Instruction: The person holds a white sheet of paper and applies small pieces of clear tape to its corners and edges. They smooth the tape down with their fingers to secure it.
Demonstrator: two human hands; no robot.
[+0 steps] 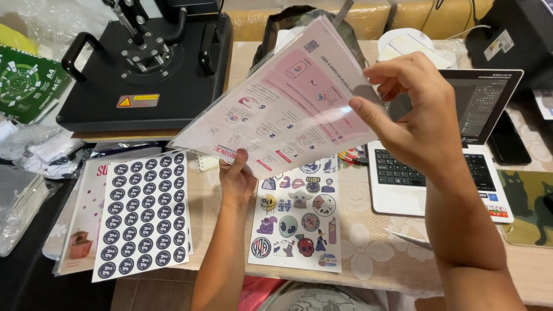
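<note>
I have both hands up over the worktop (368, 253), holding a clear-sleeved pink instruction sheet (282, 103) tilted in the air. My left hand (237, 175) pinches its lower edge at six o'clock; my right hand (412, 115) has fingers (368, 112) closed on its three o'clock edge. The sheet is lifted, not set down. Below lie a character sticker sheet (296, 216) and, at nine o'clock, a round-sticker sheet (141, 216).

Glossy plastic-sleeved paper pack (288, 98) (black metal press (144, 63))

Heat press (147, 69) and laptop (455, 144) flanking sheets (296, 222)
</note>
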